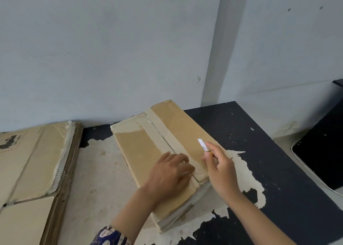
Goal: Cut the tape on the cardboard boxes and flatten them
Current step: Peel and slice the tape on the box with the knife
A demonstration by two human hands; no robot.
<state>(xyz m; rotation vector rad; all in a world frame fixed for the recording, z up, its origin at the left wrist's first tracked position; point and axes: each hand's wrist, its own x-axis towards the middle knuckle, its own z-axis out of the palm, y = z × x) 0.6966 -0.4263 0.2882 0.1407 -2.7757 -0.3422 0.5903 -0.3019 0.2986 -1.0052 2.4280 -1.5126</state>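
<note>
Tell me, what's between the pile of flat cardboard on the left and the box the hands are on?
Only bare tabletop, pale and worn, lies between the flattened stack and the taped box, as the head view shows.

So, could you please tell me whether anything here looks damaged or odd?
Yes: the table has its black coating peeled off in large patches, baring pale board around the taped cardboard box.
</note>
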